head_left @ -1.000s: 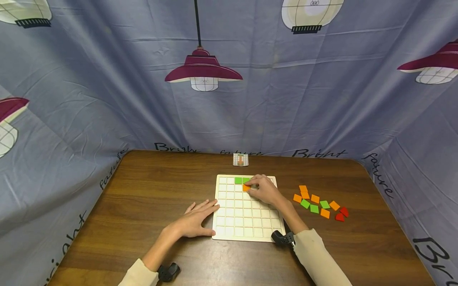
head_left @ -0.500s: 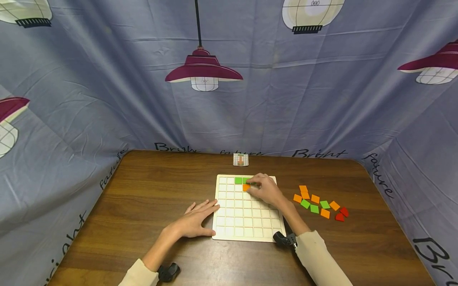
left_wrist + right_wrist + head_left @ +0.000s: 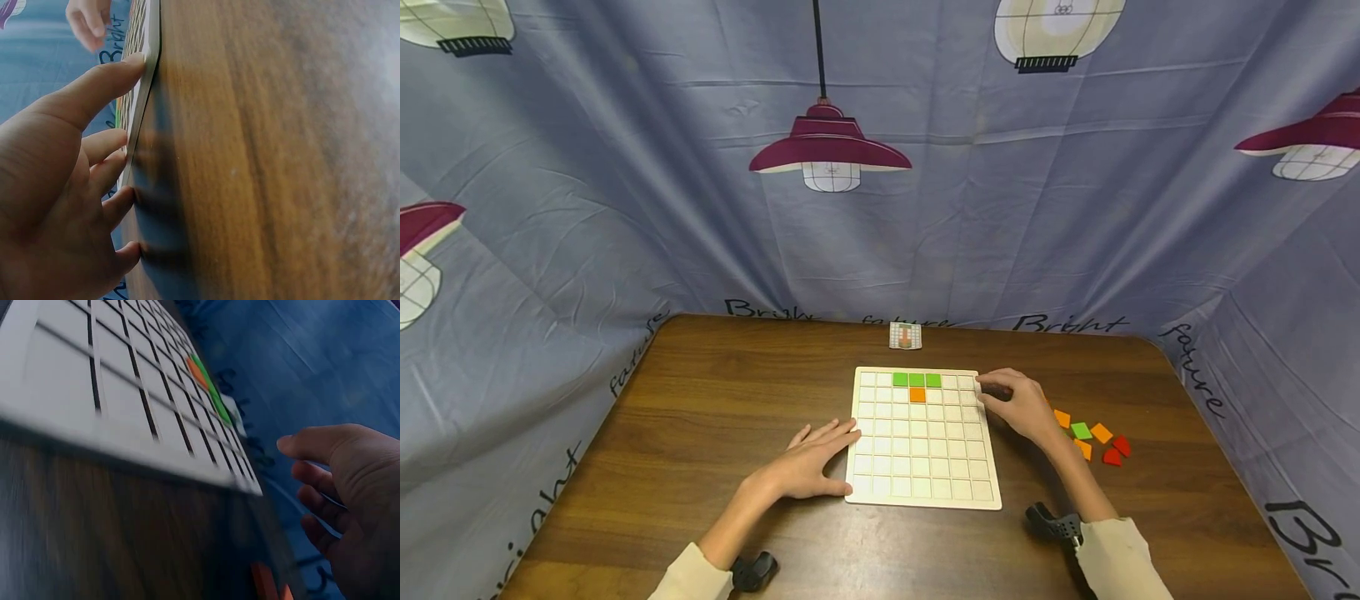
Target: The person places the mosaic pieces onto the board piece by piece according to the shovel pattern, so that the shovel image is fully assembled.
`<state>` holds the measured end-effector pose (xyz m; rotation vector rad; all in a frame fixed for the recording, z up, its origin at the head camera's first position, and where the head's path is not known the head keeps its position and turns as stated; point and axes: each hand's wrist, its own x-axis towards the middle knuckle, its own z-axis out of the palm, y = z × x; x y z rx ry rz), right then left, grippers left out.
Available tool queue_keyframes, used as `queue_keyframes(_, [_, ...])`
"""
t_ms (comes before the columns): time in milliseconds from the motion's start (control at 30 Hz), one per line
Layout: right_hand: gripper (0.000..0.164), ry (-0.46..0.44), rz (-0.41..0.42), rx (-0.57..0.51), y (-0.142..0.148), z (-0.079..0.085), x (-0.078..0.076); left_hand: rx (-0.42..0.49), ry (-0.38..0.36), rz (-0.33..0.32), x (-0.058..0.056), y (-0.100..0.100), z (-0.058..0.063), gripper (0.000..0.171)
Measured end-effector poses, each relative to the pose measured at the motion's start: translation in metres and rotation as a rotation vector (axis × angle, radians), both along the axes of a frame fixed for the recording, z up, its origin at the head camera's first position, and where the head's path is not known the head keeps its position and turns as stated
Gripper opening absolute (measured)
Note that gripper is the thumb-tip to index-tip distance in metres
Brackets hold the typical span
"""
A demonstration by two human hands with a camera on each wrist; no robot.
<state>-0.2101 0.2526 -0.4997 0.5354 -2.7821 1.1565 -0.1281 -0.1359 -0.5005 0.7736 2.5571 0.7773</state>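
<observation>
A pale gridded board [image 3: 921, 442] lies on the table. In its far row sit three green square tiles [image 3: 917, 380] side by side, with one orange tile [image 3: 917, 395] under the middle one. My left hand [image 3: 808, 462] rests at the board's left edge, thumb and fingertips touching it, fingers spread. Just off the board's far right edge is my right hand [image 3: 1018, 404], in the air with fingers loosely bent and nothing between them, as the right wrist view also shows. Loose green [image 3: 1081, 431], orange [image 3: 1101, 432] and red [image 3: 1112, 456] tiles lie right of it, some hidden behind that hand.
A small card [image 3: 905, 336] printed with a grid pattern lies beyond the board, near the table's back edge. The brown wooden table [image 3: 737, 375] is enclosed by a blue-grey curtain [image 3: 1000, 233] with printed lamps.
My right hand has left the board's far row and moved right, past the board's edge. The third green tile now shows fully in its cell. My left hand stays put.
</observation>
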Motion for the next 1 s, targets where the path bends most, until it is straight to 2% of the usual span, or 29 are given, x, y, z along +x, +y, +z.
queue_keyframes(300, [0.033,-0.016,-0.140,0.051,0.059,-0.003,0.010,0.007,-0.003,0.000,0.000,0.000,0.001,0.081])
queue_keyframes(467, [0.034,-0.061,-0.182,0.051,0.081,-0.007,0.013,0.010,-0.005,-0.002,0.000,0.000,0.002,0.080])
queue_keyframes(667, [0.034,-0.088,-0.169,0.073,0.088,-0.013,0.010,0.004,-0.008,-0.001,0.000,-0.001,0.002,0.080])
queue_keyframes(1000, [0.028,-0.050,-0.156,0.084,0.090,-0.023,0.004,0.005,0.000,-0.005,0.001,0.000,0.003,0.081])
